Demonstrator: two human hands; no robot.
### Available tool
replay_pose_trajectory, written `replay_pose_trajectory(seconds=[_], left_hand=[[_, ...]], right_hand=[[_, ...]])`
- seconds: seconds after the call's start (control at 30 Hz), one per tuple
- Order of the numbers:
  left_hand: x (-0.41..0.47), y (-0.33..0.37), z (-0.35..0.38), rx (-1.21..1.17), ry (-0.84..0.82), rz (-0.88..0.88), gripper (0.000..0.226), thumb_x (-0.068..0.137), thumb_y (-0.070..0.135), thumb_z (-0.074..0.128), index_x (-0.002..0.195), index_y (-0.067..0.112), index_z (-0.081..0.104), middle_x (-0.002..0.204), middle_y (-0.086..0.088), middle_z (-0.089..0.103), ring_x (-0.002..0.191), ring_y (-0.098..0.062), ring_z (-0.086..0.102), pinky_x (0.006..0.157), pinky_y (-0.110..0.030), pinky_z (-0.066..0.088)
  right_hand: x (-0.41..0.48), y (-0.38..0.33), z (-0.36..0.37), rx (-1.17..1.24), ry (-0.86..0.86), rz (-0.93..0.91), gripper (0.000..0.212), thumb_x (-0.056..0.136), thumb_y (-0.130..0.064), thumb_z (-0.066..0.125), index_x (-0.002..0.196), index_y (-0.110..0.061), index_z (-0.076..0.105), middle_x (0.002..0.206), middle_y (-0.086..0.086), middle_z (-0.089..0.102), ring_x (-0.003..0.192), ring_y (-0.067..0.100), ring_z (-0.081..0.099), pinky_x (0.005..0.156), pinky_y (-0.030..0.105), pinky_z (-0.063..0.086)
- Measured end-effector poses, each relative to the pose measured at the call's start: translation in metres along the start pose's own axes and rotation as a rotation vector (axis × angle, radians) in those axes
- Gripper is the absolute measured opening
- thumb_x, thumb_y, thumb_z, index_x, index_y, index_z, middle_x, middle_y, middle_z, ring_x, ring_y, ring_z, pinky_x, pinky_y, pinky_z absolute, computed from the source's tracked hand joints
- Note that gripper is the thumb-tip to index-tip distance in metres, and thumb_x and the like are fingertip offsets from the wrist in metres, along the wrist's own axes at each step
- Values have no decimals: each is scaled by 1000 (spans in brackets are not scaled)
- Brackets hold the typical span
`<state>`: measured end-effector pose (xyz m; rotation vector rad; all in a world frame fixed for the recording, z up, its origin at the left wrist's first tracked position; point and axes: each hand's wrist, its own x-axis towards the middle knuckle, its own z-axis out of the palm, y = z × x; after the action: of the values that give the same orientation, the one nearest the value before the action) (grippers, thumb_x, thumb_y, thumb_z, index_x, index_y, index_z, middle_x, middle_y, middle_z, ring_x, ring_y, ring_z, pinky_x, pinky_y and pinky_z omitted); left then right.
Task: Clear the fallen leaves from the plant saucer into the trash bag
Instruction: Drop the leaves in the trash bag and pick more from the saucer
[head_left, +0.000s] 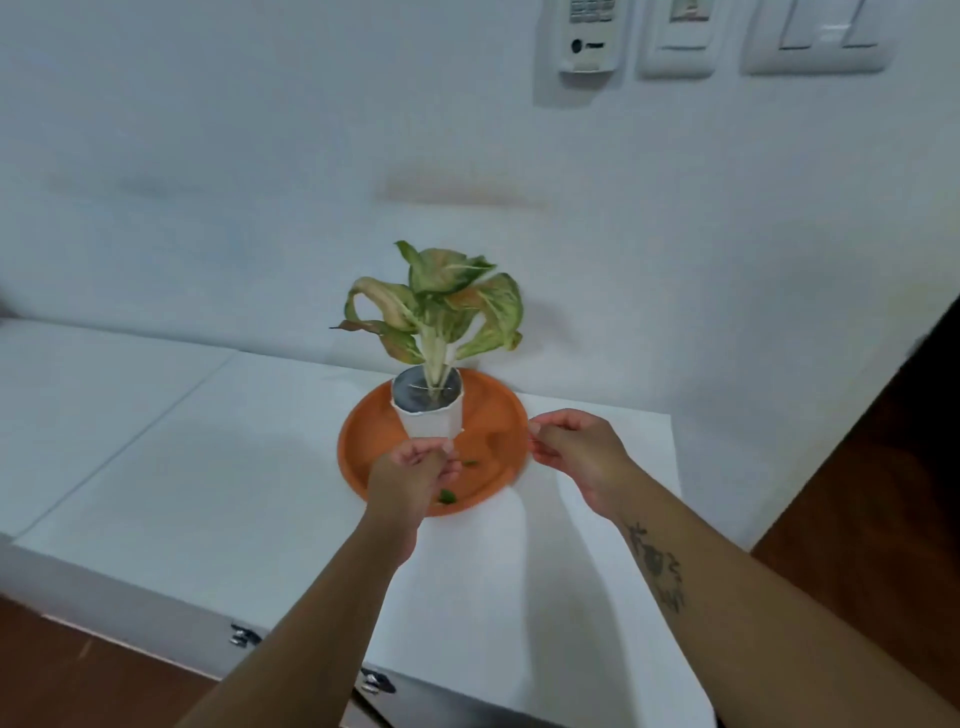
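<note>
So there are a couple of small green leaves (448, 496) lying in the orange saucer (363, 441), one near the front rim and another bit (470, 463) a little further in, just beside the left hand. The saucer sits on a white cabinet top (208, 467) close to the wall, and a white pot (434, 421) stands upright on the back part of it, with a droopy plant (436, 306) that's green going pinkish and yellow

The left hand (415, 462) is over the front of the saucer, right in front of the pot, fingers curled together in a pinch. Can't tell if there's actually a leaf caught in there, it's too blurry. The right hand (576, 447) is at the right rim of the saucer, fingers bent in and bunched, thumb close to the fingertips, seems to be touching the edge but honestly hard to say if it's gripping it

Wall behind is white with some switch plates (815, 36) and a keypad unit (589, 36) up top. No trash bag in view, brown floor (883, 493) off to the right
</note>
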<state>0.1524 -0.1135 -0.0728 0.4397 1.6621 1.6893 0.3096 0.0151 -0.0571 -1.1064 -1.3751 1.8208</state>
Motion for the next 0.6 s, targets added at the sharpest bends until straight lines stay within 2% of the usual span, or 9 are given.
replay_pose_trajectory(seconds=[0.03, 0.1, 0.17, 0.23, 0.3, 0.4, 0.47, 0.53, 0.6], left_hand=[[4, 5, -7, 34, 26, 12, 7, 88, 10, 69, 91, 5, 72, 85, -11, 75, 76, -18, 71, 73, -25, 58], [21, 13, -27, 164, 116, 63, 7, 87, 14, 67, 90, 9, 71, 82, -4, 75, 75, -17, 70, 66, -23, 55], [40, 17, -47, 369, 220, 152, 11, 89, 18, 59, 87, 12, 68, 83, 2, 70, 77, -18, 64, 65, -26, 48], [60, 15, -67, 531, 266, 250, 13, 93, 22, 52, 90, 18, 64, 90, 4, 67, 88, -19, 61, 75, -32, 47], [79, 6, -85, 636, 226, 318, 19, 96, 25, 50, 108, 19, 63, 109, 1, 66, 104, -20, 59, 91, -37, 48], [101, -13, -107, 767, 63, 360, 35, 99, 25, 49, 131, 13, 54, 133, -5, 58, 124, -24, 53, 105, -39, 41], [110, -24, -118, 878, -45, 385, 44, 98, 27, 45, 140, 12, 47, 148, -7, 48, 136, -25, 44, 114, -41, 34], [117, -30, -126, 976, -85, 410, 53, 93, 29, 39, 143, 13, 45, 155, -7, 39, 141, -25, 39, 116, -40, 31], [122, -30, -129, 1014, -85, 434, 56, 89, 26, 37, 143, 13, 46, 156, -7, 38, 139, -27, 42, 113, -40, 34]], right_hand=[[4, 3, 12, -84, 5, -36, 7, 85, -3, 65, 84, -8, 69, 83, 9, 67, 76, 20, 63, 77, 30, 56], [14, 11, 44, -378, 22, -139, 8, 84, -10, 66, 84, -16, 70, 82, -3, 66, 77, 12, 60, 72, 18, 49], [20, 21, 71, -663, -40, -233, 15, 87, -18, 64, 100, -18, 70, 91, -13, 64, 84, 4, 58, 72, 10, 42], [26, 33, 91, -878, -126, -296, 31, 88, -29, 60, 118, -22, 64, 113, -10, 63, 104, 7, 57, 89, 19, 44], [29, 43, 106, -1045, -201, -325, 43, 88, -40, 54, 129, -27, 56, 133, -7, 55, 122, 14, 49, 102, 31, 43], [29, 53, 128, -1302, -323, -358, 54, 89, -54, 42, 139, -34, 42, 150, -7, 37, 138, 19, 33, 108, 44, 36], [28, 57, 143, -1438, -411, -414, 56, 91, -60, 34, 144, -40, 32, 157, -7, 25, 145, 23, 20, 111, 52, 25], [31, 60, 154, -1483, -513, -415, 59, 93, -64, 26, 147, -39, 28, 160, -6, 21, 149, 26, 10, 116, 52, 14], [34, 62, 156, -1517, -603, -376, 63, 94, -65, 20, 149, -35, 27, 162, -6, 17, 150, 26, 4, 118, 50, 8]])
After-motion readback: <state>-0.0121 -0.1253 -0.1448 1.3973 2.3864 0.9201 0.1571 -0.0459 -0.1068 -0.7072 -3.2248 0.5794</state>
